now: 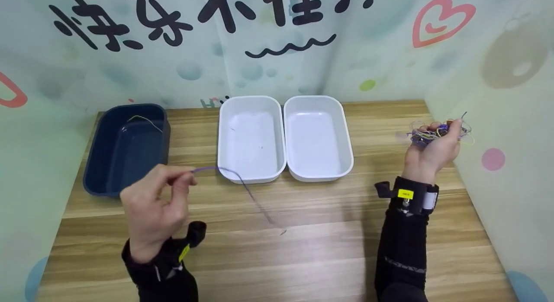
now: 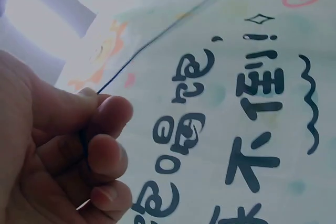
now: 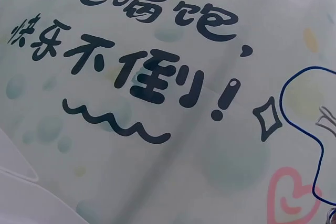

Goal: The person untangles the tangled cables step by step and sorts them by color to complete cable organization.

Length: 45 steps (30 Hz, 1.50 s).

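Note:
My left hand (image 1: 156, 207) is raised over the table near the dark blue bin. Between thumb and forefinger it pinches one end of a thin purple-blue wire (image 1: 247, 189), whose rest arcs off to the right and hangs down. The left wrist view shows the same wire (image 2: 140, 50) running upward from the fingertips of the left hand (image 2: 68, 145). At far right, my right hand (image 1: 435, 157) holds a tangled bundle of thin wires (image 1: 427, 136), purple, yellow and pale. One blue loop of wire (image 3: 303, 128) enters the right wrist view, where the hand itself is out of sight.
The dark blue bin (image 1: 89, 168) at left has a yellow wire (image 1: 147, 120) in it. Two white bins, a left one (image 1: 220, 137) and a right one (image 1: 349, 150), stand side by side at the back of the wooden table (image 1: 320, 250). A printed backdrop (image 1: 268, 81) encloses the table.

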Each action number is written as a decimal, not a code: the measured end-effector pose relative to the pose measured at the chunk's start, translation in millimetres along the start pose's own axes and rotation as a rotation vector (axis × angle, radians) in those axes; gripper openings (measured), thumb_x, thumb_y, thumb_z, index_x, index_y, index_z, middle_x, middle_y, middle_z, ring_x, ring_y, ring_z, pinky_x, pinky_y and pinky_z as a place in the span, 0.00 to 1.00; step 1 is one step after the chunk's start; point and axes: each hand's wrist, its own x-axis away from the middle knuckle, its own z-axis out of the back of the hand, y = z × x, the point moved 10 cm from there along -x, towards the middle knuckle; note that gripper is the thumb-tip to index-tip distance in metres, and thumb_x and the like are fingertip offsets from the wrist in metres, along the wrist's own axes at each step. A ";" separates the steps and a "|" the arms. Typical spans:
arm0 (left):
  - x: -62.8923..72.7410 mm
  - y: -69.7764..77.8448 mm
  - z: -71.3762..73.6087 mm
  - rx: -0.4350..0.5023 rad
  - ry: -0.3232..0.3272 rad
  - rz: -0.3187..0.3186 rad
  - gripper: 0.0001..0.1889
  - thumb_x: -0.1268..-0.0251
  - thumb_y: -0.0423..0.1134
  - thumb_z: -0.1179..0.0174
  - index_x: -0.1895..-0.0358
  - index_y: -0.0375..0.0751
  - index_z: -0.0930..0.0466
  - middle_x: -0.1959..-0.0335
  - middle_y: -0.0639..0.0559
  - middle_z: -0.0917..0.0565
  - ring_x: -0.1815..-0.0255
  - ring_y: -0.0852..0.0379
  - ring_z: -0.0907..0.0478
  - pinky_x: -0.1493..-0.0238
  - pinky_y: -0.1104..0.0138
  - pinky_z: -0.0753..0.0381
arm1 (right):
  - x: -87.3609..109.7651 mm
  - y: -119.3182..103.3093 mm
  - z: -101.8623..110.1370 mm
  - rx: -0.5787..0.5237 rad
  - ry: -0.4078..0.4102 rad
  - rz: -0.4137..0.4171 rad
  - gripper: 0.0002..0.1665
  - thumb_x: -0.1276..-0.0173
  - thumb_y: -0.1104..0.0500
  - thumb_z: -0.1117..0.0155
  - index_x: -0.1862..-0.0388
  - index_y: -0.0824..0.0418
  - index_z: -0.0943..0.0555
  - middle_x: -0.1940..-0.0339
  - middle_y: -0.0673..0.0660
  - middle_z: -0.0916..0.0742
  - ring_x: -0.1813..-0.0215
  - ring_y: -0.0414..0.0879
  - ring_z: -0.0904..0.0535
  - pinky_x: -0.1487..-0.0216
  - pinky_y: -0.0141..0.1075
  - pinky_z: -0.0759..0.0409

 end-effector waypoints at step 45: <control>13.8 -78.5 -102.7 -0.394 -0.187 0.046 0.07 0.34 0.31 0.44 0.67 0.30 0.20 0.78 0.42 0.18 0.78 0.46 0.24 0.75 0.59 0.25 | 18.2 16.5 -22.0 0.090 -0.126 0.041 0.10 0.25 0.57 0.47 0.59 0.65 0.29 0.80 0.58 0.24 0.81 0.47 0.29 0.80 0.35 0.26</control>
